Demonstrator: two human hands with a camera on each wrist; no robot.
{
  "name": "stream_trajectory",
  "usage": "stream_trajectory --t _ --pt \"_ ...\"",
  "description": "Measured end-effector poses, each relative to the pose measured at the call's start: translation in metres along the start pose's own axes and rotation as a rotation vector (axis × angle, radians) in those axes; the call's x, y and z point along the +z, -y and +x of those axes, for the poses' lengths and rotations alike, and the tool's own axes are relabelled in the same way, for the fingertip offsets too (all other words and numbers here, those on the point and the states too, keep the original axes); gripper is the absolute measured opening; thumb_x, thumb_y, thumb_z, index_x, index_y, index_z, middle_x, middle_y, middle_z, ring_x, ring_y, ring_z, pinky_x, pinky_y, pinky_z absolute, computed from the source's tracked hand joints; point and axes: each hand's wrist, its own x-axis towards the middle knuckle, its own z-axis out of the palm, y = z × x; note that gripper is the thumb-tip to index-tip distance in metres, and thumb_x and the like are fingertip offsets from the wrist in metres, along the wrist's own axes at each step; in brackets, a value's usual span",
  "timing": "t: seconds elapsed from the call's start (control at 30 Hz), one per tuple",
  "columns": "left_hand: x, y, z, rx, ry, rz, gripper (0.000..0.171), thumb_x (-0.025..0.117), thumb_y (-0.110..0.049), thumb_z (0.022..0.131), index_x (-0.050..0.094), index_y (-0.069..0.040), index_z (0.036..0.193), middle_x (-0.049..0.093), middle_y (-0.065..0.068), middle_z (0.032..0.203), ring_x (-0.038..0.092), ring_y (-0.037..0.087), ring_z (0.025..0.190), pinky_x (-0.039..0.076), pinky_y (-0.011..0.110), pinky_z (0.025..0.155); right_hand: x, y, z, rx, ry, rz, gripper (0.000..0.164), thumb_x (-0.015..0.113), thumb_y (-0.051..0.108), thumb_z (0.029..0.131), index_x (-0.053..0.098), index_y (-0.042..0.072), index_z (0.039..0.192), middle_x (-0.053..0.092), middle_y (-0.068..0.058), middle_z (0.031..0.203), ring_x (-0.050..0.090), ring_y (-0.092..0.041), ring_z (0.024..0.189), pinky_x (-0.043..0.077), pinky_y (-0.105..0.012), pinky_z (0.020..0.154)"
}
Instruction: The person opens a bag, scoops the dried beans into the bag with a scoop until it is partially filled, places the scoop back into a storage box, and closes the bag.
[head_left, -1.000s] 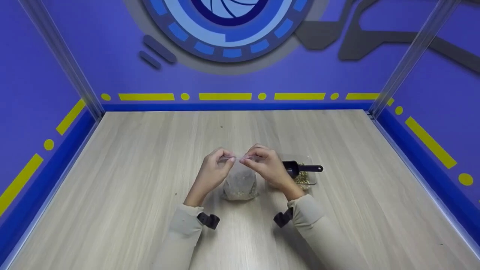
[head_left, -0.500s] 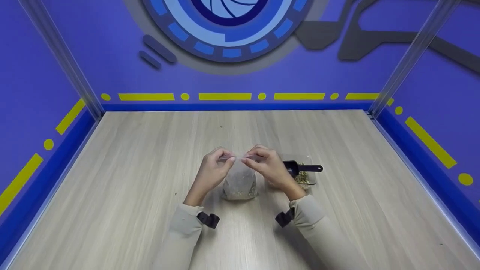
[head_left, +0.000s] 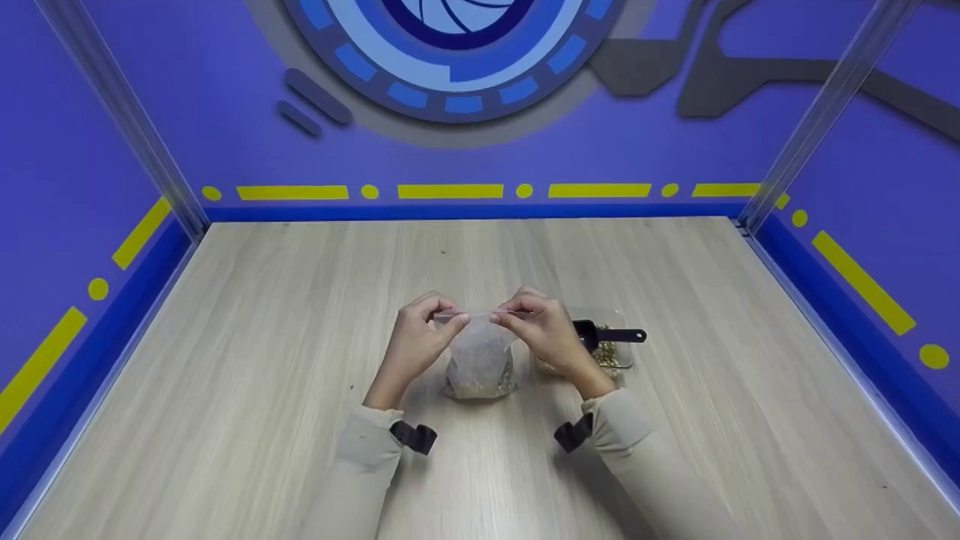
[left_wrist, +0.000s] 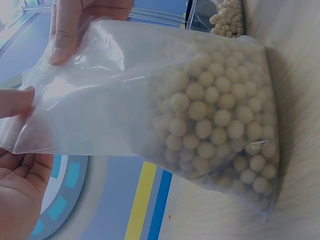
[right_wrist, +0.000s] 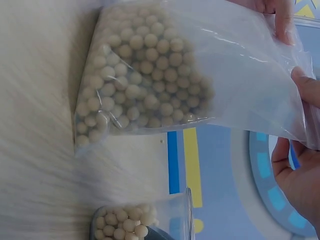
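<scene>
A translucent plastic bag (head_left: 481, 358) stands upright on the table, its lower part filled with round beige beads (left_wrist: 220, 117). My left hand (head_left: 418, 335) pinches the left side of its top edge between thumb and fingers. The opposite side of that edge is pinched by my right hand (head_left: 550, 334). Between the two thumbs the top edge runs nearly straight. In the right wrist view the upper half of the bag (right_wrist: 245, 65) holds no beads and looks flattened.
Behind my right wrist stands a clear plastic container (head_left: 621, 322) with more beads. A black scoop (head_left: 611, 335) lies across it, handle pointing right. Blue walls (head_left: 465, 169) enclose the wooden table (head_left: 262, 315) at the back and sides.
My hands have moved apart along the bag's top edge, the right thumb sliding rightward and the left hand shifting slightly left. The bag stays in place.
</scene>
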Motion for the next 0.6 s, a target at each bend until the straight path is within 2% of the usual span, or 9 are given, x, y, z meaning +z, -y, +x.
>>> stream_trajectory --t 0.1,0.23,0.4,0.5,0.6 --pt "-0.001 0.000 0.000 -0.022 -0.009 0.009 0.011 0.071 -0.017 0.086 0.067 -0.007 0.087 0.066 0.004 0.089 0.061 0.017 0.088 0.051 0.044 0.083 -0.002 -0.002 0.000 0.011 0.009 0.005 0.009 0.067 -0.004 0.083 0.069 -0.012 0.086 0.064 -0.019 0.085 0.064 -0.018 0.083 0.054 -0.022 0.082" --pt "-0.004 0.002 0.000 -0.040 -0.026 0.008 0.011 0.072 -0.017 0.085 0.067 -0.007 0.087 0.065 0.003 0.087 0.060 0.015 0.087 0.050 0.036 0.085 -0.004 -0.005 -0.002 0.057 0.010 -0.001 0.012 0.067 0.000 0.085 0.071 -0.009 0.091 0.067 -0.020 0.091 0.063 -0.010 0.086 0.053 -0.020 0.082" --pt "-0.010 0.006 0.000 -0.040 -0.054 -0.021 0.008 0.072 -0.015 0.085 0.069 -0.007 0.086 0.064 0.002 0.084 0.058 0.012 0.083 0.049 0.028 0.082 -0.009 -0.008 -0.003 0.107 -0.038 -0.039 0.009 0.069 0.001 0.084 0.071 -0.007 0.087 0.067 -0.018 0.089 0.057 -0.004 0.079 0.048 -0.016 0.073" --pt "-0.011 0.005 0.001 -0.061 -0.075 -0.036 0.008 0.073 -0.013 0.084 0.071 -0.006 0.084 0.064 0.003 0.081 0.057 0.012 0.079 0.048 0.024 0.078 -0.010 -0.015 -0.003 0.082 -0.071 -0.050 0.007 0.071 0.001 0.082 0.070 -0.006 0.081 0.066 -0.016 0.082 0.054 -0.003 0.074 0.045 -0.016 0.068" --pt "-0.011 0.004 0.002 -0.049 -0.098 -0.032 0.006 0.074 -0.012 0.082 0.072 -0.006 0.080 0.064 0.003 0.077 0.056 0.013 0.074 0.047 0.024 0.071 -0.009 -0.016 -0.004 0.030 -0.105 -0.048 0.007 0.073 -0.001 0.078 0.069 -0.007 0.076 0.065 -0.017 0.076 0.051 -0.002 0.069 0.041 -0.016 0.063"
